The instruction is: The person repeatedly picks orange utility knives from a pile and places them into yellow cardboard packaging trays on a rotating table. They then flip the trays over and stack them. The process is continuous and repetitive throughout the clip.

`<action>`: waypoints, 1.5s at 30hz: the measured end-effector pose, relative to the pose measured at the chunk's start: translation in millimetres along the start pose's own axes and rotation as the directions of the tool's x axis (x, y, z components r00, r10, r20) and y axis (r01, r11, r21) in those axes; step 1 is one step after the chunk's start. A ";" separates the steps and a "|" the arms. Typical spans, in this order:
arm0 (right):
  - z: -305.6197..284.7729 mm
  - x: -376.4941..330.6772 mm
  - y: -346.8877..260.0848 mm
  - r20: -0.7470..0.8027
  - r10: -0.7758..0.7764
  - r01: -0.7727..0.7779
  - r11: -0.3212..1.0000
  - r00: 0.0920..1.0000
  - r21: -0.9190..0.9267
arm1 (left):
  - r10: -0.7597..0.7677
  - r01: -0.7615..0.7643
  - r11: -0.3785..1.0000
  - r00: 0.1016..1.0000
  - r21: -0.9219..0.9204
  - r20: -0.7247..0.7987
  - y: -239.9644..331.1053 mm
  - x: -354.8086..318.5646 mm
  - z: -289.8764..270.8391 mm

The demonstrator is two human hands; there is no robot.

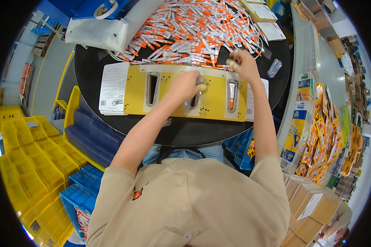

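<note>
A yellow fixture board (138,94) with three upright slots lies across the round black table. My left hand (184,87) is closed at the middle slot, its fingers on a clear plastic blister (192,101). In the right slot's blister lies a small white tube with an orange cap (231,95). The left slot (153,89) shows a clear rim around a dark opening. My right hand (244,66) hovers past the board's far right edge, beside the heap of tubes (189,29). Its fingers are curled, with thumb and forefinger apart; they are slightly blurred.
Printed white cards (112,88) stick out from the board's left end. Clear blisters (274,68) sit at the table's right. A white bag (97,33) lies far left. Yellow bins (33,152) and a blue crate (76,197) stand left, cardboard cartons (307,206) at lower right.
</note>
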State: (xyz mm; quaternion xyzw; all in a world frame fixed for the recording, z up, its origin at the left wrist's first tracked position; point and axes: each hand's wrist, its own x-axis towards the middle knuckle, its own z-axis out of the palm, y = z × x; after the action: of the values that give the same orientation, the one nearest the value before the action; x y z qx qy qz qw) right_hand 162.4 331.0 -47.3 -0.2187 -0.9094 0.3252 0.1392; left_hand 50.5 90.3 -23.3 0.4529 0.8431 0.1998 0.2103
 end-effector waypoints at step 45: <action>-10.1 -141.9 62.1 -0.509 0.501 -0.708 0.580 0.700 -0.403 | -0.141 0.163 0.969 0.982 0.183 -0.129 -105.1 111.0 -70.8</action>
State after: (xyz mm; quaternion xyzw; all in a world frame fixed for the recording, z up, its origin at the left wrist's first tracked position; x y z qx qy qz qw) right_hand 308.3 310.1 -96.0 -0.6038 -0.7905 0.0217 0.1001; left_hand -114.5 120.4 -39.0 0.3928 0.9014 0.1262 0.1315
